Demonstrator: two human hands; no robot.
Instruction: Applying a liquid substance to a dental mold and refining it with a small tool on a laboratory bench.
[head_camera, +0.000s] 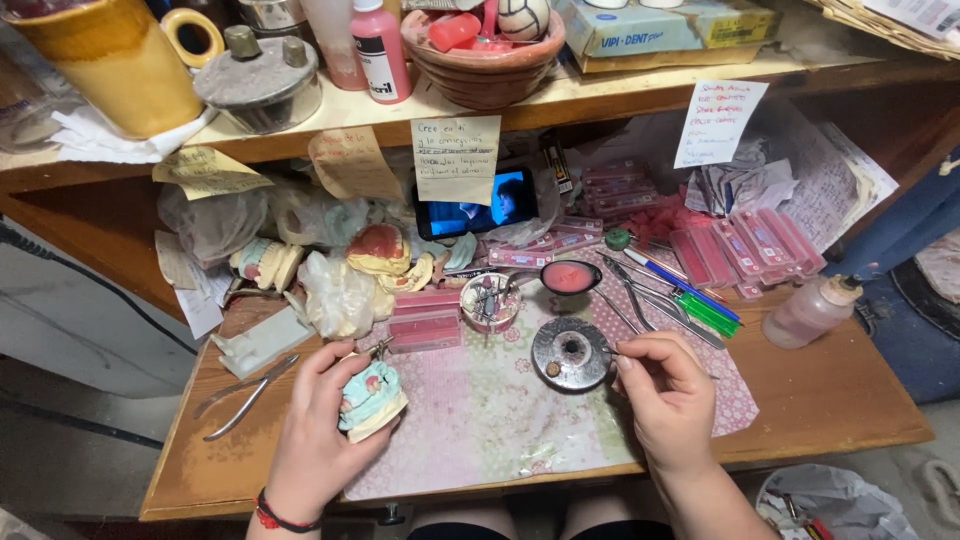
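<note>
My left hand (318, 425) grips a pale green and cream dental plaster cast (370, 400) with pink wax on it, held just above the patterned mat (480, 420). My right hand (668, 392) pinches a thin metal instrument whose tip points at a round grey metal dish (572, 352) beside it. Behind that dish stands a small spoon-like cup of pink wax (570, 277) and a small round container of burs (489, 299).
Metal pliers (245, 395) lie at the left on the wooden bench (830, 400). More tools and a green-handled pen (705, 312) lie at the right, beside a plastic squeeze bottle (812, 310). Pink boxes, bagged casts and a phone (475, 205) crowd the back under a shelf.
</note>
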